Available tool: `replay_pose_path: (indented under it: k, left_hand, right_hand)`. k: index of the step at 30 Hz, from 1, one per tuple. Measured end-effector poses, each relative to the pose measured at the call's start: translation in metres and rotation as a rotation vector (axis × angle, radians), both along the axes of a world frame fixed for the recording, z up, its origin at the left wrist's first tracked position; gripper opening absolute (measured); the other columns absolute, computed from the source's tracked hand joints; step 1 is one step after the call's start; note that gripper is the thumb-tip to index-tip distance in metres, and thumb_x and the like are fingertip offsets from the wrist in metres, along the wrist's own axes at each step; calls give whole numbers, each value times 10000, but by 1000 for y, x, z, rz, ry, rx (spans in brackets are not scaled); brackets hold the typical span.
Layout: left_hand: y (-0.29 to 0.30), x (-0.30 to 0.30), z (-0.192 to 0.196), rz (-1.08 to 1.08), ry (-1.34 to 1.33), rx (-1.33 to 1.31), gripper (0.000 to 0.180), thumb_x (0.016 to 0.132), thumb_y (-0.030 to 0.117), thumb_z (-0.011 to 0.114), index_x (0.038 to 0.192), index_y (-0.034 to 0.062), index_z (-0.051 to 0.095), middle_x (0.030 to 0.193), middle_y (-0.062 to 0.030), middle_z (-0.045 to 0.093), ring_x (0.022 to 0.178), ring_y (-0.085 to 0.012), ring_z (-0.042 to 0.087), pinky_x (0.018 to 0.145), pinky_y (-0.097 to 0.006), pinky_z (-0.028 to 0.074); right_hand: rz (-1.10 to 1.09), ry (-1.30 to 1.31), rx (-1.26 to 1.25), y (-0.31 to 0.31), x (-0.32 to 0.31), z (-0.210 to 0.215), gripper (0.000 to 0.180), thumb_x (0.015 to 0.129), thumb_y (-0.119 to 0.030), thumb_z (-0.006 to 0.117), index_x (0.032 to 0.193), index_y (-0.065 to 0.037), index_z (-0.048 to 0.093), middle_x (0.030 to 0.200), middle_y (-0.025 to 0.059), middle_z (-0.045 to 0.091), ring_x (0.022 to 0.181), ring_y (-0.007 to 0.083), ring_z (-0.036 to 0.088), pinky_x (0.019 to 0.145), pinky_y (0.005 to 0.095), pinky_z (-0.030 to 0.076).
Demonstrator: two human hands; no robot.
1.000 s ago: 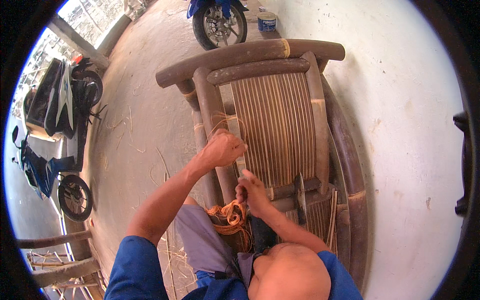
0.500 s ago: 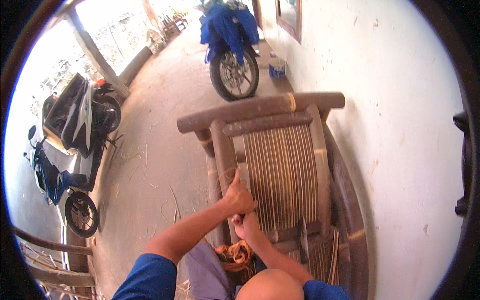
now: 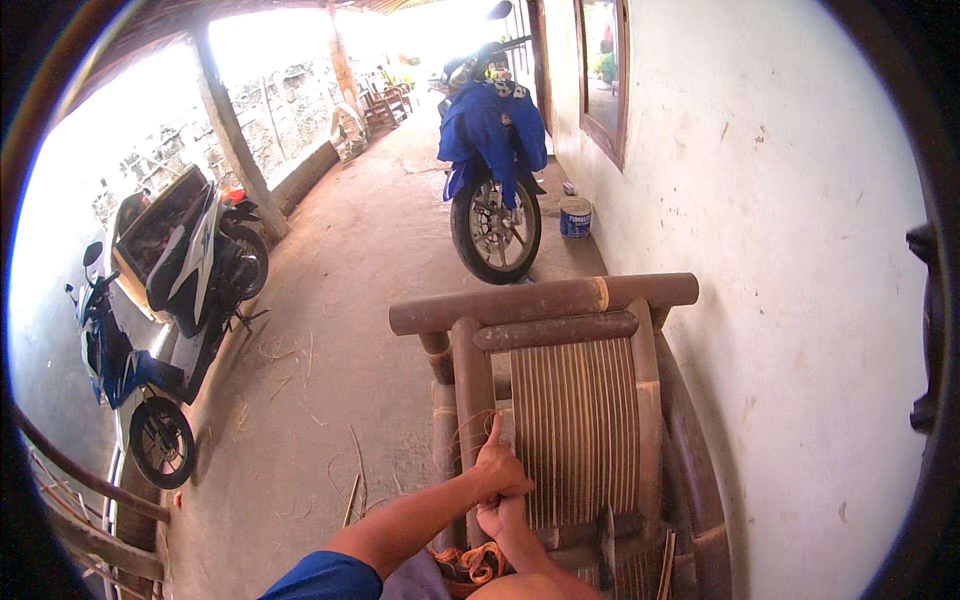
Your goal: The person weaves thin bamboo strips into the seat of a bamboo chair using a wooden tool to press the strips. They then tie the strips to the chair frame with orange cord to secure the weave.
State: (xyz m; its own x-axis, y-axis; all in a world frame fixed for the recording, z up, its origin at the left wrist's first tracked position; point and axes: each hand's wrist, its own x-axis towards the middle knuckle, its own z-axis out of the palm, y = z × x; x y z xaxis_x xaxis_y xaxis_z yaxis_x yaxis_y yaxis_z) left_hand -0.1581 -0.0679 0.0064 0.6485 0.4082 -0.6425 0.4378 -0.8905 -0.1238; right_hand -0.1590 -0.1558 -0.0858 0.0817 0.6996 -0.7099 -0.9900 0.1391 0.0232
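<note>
Bamboo chair (image 3: 570,400) lying beside white wall (image 3: 780,250), left hand (image 3: 497,467) closed on thin rattan strip (image 3: 470,425) at slatted panel edge, forefinger extended, right hand (image 3: 503,518) just below, grip cannot be told, blue-labelled white paint tub (image 3: 575,217) by wall near covered motorcycle (image 3: 493,150).

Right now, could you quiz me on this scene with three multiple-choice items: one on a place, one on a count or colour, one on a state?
1. Where is the bucket?
A. by the wall, beside the covered motorbike
B. on the chair
C. under the left scooter

2. What colour is the cover on the far motorbike?
A. red
B. blue
C. yellow

3. What are the hands doing?
A. hanging free
B. holding the bucket
C. pressed on the chair's slatted panel

Answers: 1 A, it stands at the wall's foot near the motorbike's wheel. 2 B, the cloth is blue. 3 C, the left hand and right hand meet on the chair at the panel's edge.
</note>
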Motion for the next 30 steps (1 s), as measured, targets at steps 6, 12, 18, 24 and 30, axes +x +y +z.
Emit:
replay_pose_path:
  k: [6, 12, 18, 24, 30]
  left_hand:
    - [4, -12, -12, -90, -173, -4, 589, 1016, 567, 433, 772, 182, 806, 844, -43, 762, 1213, -328, 638, 1154, -769, -194]
    - [12, -25, -19, -207, -277, -23, 404, 897, 437, 575, 739, 138, 796, 776, -77, 753, 1023, -317, 711, 1196, -751, -60]
    - [19, -42, -32, -383, -403, 98, 364, 908, 482, 651, 808, 155, 778, 829, -51, 743, 976, -268, 698, 1250, -688, 42]
    - [-4, -47, -21, -420, -273, 250, 411, 935, 553, 627, 1030, 189, 792, 1082, -50, 742, 1250, -267, 586, 1264, -655, 60]
    - [-4, -59, -15, -379, -496, 193, 382, 866, 443, 671, 1040, 126, 794, 1121, -60, 736, 1229, -269, 580, 1258, -634, 109]
  right_hand:
    - [251, -60, 294, -20, 11, -26, 227, 1056, -328, 565, 978, -129, 640, 713, 23, 666, 665, 156, 662, 570, 338, 535]
    - [941, -1429, 152, -54, 35, -5, 431, 1078, -331, 501, 1360, -11, 442, 678, 142, 639, 514, 279, 631, 495, 449, 515]
    - [1405, -2281, -34, -83, 76, 43, 341, 1015, -323, 550, 1183, -31, 599, 796, 225, 721, 719, 441, 708, 698, 567, 574]
    - [1490, -2223, 96, -78, 75, 10, 380, 1015, -383, 546, 1124, -35, 652, 863, 228, 734, 809, 455, 715, 764, 570, 573]
    - [1514, -2013, 288, -119, 44, 16, 419, 1015, -412, 546, 1055, -24, 699, 918, 263, 712, 843, 460, 703, 766, 532, 554]
